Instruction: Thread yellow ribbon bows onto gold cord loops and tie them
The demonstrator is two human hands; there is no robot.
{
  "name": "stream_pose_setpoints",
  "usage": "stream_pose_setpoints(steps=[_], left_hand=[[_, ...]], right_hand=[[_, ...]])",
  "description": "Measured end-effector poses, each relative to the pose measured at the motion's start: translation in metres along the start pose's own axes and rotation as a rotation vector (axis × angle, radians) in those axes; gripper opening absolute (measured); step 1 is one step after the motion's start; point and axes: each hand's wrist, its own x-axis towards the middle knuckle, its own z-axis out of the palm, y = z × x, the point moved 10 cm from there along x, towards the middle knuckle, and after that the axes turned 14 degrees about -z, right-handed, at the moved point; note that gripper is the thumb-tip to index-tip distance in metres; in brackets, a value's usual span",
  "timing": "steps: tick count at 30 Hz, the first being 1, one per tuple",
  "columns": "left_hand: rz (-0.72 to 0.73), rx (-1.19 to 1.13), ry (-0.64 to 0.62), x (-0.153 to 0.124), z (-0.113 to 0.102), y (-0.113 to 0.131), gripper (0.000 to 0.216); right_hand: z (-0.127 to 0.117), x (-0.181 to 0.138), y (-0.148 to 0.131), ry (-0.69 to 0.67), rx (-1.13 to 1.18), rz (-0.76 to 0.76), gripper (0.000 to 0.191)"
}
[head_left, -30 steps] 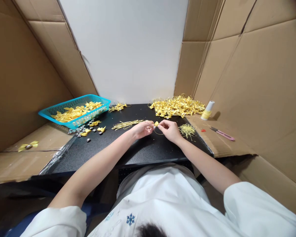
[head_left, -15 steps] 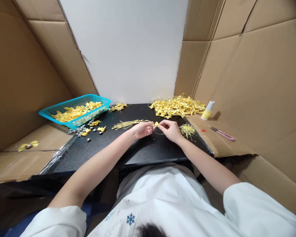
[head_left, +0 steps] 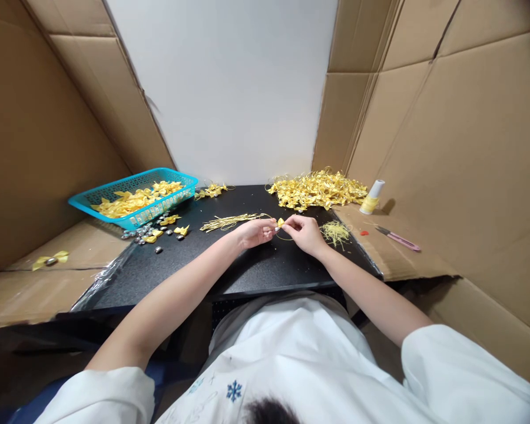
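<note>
Between my hands, over the black tabletop (head_left: 247,271), is a small yellow ribbon bow (head_left: 281,222) with a shiny silvery piece at its underside. My left hand (head_left: 257,233) pinches it from the left, its fingers curled. From the right, my right hand (head_left: 304,232) grips the bow's other side between thumb and forefinger. A thin yellow cord loops below the bow, between the hands. Just behind my left hand lies a bundle of yellow cords (head_left: 225,222). Beside my right hand is a small heap of cord clippings (head_left: 335,233).
A turquoise basket (head_left: 83,204) of yellow bows stands at left, with silvery beads (head_left: 158,250) and loose bows near it. A large pile of corded bows (head_left: 320,189) lies at the back. Right, on cardboard, are a thread spool (head_left: 371,199) and pink-handled snips (head_left: 404,241).
Both hands stay in nearly the same place, still holding the bow. Only a slight shift of the fingers around it shows.
</note>
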Motion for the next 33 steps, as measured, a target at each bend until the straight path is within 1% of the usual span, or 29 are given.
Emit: stream_pose_setpoints(steps=[14,30,33], left_hand=[[0.011,-0.015,-0.007,-0.006,0.005,0.002,0.021],[-0.06,0.039,0.044,0.005,-0.008,-0.006,0.018],[-0.066,0.041,0.042,0.005,-0.008,-0.006,0.019]], right_hand=[[-0.003,0.002,0.002,0.021,0.034,0.016,0.018],[-0.001,0.004,-0.01,-0.054,-0.062,-0.094,0.011],[-0.001,0.003,-0.006,-0.039,-0.038,-0.072,0.011]])
